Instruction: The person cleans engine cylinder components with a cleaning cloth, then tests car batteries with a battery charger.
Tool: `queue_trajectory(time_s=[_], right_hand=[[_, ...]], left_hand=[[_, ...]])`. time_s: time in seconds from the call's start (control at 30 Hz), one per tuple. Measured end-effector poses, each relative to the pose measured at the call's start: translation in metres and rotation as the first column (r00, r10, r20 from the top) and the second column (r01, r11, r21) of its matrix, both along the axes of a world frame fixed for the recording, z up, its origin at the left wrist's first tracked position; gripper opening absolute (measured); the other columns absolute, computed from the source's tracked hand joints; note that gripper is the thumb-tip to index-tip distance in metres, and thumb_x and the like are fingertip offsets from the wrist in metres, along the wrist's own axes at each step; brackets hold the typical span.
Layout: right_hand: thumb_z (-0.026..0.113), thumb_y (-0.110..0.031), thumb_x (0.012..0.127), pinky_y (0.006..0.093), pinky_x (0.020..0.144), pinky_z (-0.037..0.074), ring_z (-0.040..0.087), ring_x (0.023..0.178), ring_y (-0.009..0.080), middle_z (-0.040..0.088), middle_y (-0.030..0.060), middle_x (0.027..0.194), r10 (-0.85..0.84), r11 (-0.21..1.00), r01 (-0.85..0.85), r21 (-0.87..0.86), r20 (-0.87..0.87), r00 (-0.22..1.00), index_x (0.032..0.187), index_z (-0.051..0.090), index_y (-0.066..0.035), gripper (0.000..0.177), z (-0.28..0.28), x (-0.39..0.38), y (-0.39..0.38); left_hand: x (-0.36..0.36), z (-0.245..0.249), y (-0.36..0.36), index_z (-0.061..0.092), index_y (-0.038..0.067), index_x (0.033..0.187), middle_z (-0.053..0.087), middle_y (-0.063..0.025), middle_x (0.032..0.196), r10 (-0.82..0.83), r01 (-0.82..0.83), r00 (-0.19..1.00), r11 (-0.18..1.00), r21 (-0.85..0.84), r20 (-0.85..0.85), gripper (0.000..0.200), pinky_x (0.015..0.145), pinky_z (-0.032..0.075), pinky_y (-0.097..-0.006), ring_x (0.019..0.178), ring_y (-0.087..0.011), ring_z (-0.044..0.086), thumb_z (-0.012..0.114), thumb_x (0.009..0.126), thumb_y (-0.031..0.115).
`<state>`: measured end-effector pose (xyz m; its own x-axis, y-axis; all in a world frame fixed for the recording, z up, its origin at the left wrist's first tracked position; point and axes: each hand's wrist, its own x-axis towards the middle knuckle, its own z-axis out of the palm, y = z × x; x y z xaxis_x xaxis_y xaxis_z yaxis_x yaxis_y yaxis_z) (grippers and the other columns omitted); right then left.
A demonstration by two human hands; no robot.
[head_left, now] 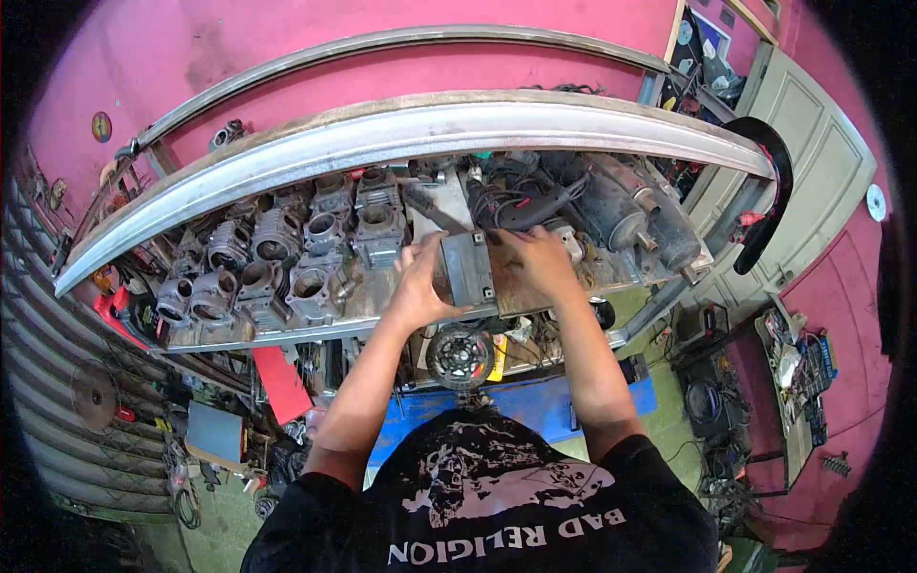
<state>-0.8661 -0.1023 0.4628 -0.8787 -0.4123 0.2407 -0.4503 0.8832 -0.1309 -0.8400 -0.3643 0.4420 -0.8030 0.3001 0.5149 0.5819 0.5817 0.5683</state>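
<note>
Both hands are over the middle of the workbench. My left hand is curved along the left side of a flat, dark grey rectangular block, its thumb at the near edge and its fingers at the far left corner. My right hand reaches in from the right with fingers spread, the fingertips close to the block's upper right corner; whether they touch it is unclear. Just beyond the block lie a dark brush-like tool and a dark power tool with a cable.
Several metal engine cylinders fill the bench's left side. Dark canisters lie at the right. A pale beam spans above the bench. Below the front edge are a round metal part and a blue surface.
</note>
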Motion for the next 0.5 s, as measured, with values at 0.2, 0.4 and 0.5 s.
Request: queue_trajectory(time_s=[0.2, 0.4, 0.5], right_hand=[[0.056, -0.012, 0.089, 0.0485, 0.092, 0.054, 0.067, 0.108, 0.0277, 0.076, 0.0112, 0.102, -0.336, 0.919, 0.360, 0.160, -0.155, 0.929, 0.104, 0.082, -0.016, 0.030, -0.076, -0.018, 0.030], [0.067, -0.006, 0.084, 0.0422, 0.085, 0.055, 0.064, 0.104, 0.0297, 0.074, 0.0051, 0.114, -0.258, 0.961, 0.224, -0.165, -0.235, 0.937, 0.102, 0.082, -0.016, 0.027, -0.025, 0.015, 0.002], [0.069, -0.004, 0.080, 0.0416, 0.085, 0.052, 0.061, 0.098, 0.0273, 0.074, 0.0034, 0.110, -0.245, 0.856, -0.032, -0.516, -0.459, 0.854, 0.102, 0.083, -0.017, 0.029, 0.031, 0.041, -0.044]], left_hand=[[-0.010, 0.000, -0.002, 0.038, 0.011, 0.155, 0.050, -0.0177, 0.147, -0.002, 0.003, 1.000, 1.000, 0.015, -0.026, 0.128, 0.115, 0.031, -0.0546, 0.133, -0.0404, 0.042, 0.100, 0.045, 0.029], [-0.004, -0.007, 0.000, 0.037, 0.013, 0.155, 0.047, -0.0150, 0.151, 0.020, -0.020, 1.000, 1.000, 0.001, -0.024, 0.127, 0.115, 0.030, -0.0578, 0.138, -0.0413, 0.040, 0.101, 0.047, 0.030], [0.001, -0.003, 0.001, 0.036, 0.013, 0.155, 0.045, -0.0147, 0.152, 0.011, -0.010, 1.000, 1.000, 0.023, -0.010, 0.128, 0.114, 0.031, -0.0582, 0.139, -0.0410, 0.040, 0.101, 0.046, 0.028]])
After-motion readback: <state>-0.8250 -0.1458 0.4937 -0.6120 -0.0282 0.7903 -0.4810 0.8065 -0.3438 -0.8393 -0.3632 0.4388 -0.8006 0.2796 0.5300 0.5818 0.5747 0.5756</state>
